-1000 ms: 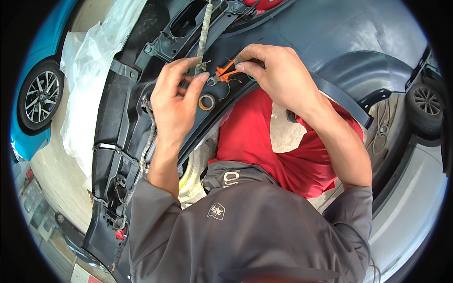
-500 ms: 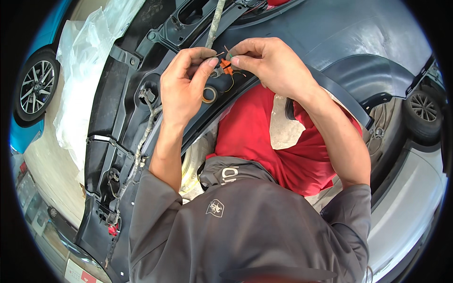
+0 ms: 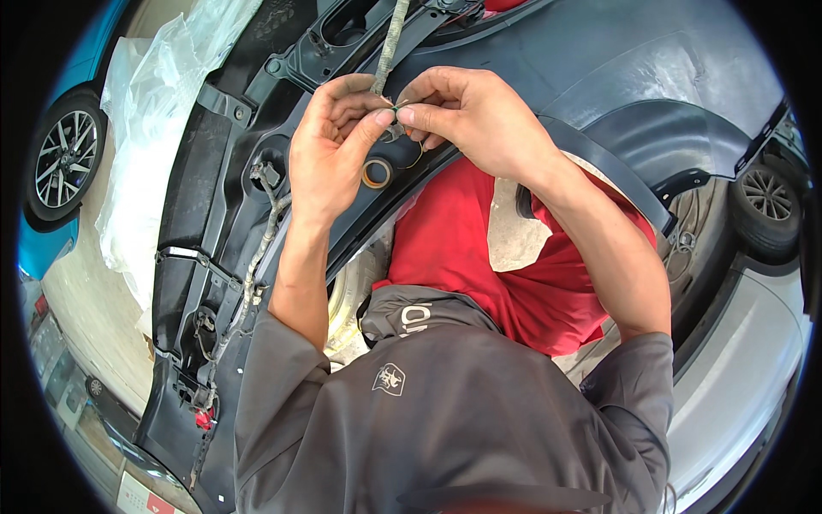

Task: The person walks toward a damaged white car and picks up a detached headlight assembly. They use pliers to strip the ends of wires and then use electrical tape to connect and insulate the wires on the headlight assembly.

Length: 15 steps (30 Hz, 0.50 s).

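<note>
My left hand (image 3: 336,141) and my right hand (image 3: 467,111) meet over a dark car bumper (image 3: 193,248), their fingertips pinched close together. Thin wires with bare copper ends (image 3: 396,104) show between the two pinches; a bit of green is visible there. Behind my right fingers, something orange is mostly hidden, and a thin yellow wire (image 3: 420,158) curls down below them. A roll of tape (image 3: 377,173) lies on the bumper just under my left hand. The wrapped wiring harness (image 3: 391,43) comes down from above toward my fingers.
More taped harness (image 3: 261,244) runs along the bumper to a red connector (image 3: 205,419). Clear plastic sheeting (image 3: 154,146) is on the left, beside a blue car's wheel (image 3: 66,146). A loose wheel (image 3: 768,197) and a silver car panel (image 3: 728,368) stand on the right.
My hands have come together, bringing the separate wire ends to one spot. My right fingers now cover most of the orange piece.
</note>
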Available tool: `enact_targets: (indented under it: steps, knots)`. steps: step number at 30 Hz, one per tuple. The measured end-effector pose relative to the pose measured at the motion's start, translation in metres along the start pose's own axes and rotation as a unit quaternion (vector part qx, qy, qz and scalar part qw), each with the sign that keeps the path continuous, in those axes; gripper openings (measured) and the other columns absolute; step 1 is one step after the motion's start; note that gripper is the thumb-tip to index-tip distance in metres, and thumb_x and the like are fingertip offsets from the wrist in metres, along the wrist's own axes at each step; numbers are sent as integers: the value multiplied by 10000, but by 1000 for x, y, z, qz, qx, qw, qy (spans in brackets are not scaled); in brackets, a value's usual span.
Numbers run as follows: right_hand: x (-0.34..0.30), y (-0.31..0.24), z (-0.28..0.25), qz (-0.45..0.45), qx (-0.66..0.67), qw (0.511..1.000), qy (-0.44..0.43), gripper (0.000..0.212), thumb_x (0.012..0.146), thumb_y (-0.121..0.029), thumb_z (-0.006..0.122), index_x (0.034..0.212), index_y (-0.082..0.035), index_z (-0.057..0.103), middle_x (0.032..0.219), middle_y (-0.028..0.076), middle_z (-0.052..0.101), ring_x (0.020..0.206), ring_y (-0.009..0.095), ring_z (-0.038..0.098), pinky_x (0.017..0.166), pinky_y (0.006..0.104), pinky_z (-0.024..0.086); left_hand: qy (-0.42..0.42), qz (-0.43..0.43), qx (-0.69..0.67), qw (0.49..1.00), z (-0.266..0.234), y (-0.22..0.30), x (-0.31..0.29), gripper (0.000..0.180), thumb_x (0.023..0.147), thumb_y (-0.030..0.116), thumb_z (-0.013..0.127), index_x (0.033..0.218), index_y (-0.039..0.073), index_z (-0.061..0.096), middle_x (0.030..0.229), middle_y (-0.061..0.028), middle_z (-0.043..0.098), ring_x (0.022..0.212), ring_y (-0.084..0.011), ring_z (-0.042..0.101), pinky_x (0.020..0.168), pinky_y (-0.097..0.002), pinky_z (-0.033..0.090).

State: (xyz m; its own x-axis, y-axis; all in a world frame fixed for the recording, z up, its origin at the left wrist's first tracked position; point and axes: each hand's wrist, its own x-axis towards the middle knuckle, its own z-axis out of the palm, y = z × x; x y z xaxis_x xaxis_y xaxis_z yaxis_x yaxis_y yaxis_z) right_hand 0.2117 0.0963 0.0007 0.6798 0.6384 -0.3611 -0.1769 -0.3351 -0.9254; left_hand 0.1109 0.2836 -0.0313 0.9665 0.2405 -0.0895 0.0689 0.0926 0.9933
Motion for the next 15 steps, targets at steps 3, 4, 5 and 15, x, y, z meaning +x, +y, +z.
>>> enact_targets:
  steps: [3, 4, 5, 15]
  knots:
    - [0, 2, -2, -16, -9, 1000, 0, 244, 1018, -185, 772, 1169, 7, 781, 930, 80, 789, 824, 132, 733, 773, 314, 595, -13, -12, 1, 1000, -2, -1, 2, 411, 1009, -26, 753, 1388, -16, 595, 1168, -114, 755, 1096, -162, 734, 994, -304, 600]
    - [1, 4, -2, -24, -15, 1000, 0, 243, 1017, -189, 773, 1168, 1, 782, 936, 81, 790, 839, 137, 733, 787, 318, 592, -8, -8, -8, 1000, -2, -1, 1, 401, 1009, -24, 753, 1381, -16, 601, 1167, -115, 755, 1097, -162, 734, 995, -305, 600]
    - [1, 4, -2, -32, -21, 999, 1, 241, 1016, -192, 775, 1166, -4, 784, 942, 81, 792, 853, 142, 734, 802, 323, 590, -3, -3, -18, 1000, -1, -1, 1, 392, 1010, -22, 754, 1373, -16, 608, 1167, -115, 755, 1098, -163, 734, 996, -307, 600]
    - [-3, -6, -7, -41, -66, 997, -15, 182, 1061, -137, 723, 1169, 3, 766, 996, 52, 773, 948, 116, 724, 892, 295, 586, -19, -18, -30, 999, -5, -1, 2, 275, 1019, 7, 761, 1283, -31, 693, 1164, -85, 764, 1085, -139, 728, 986, -292, 594]
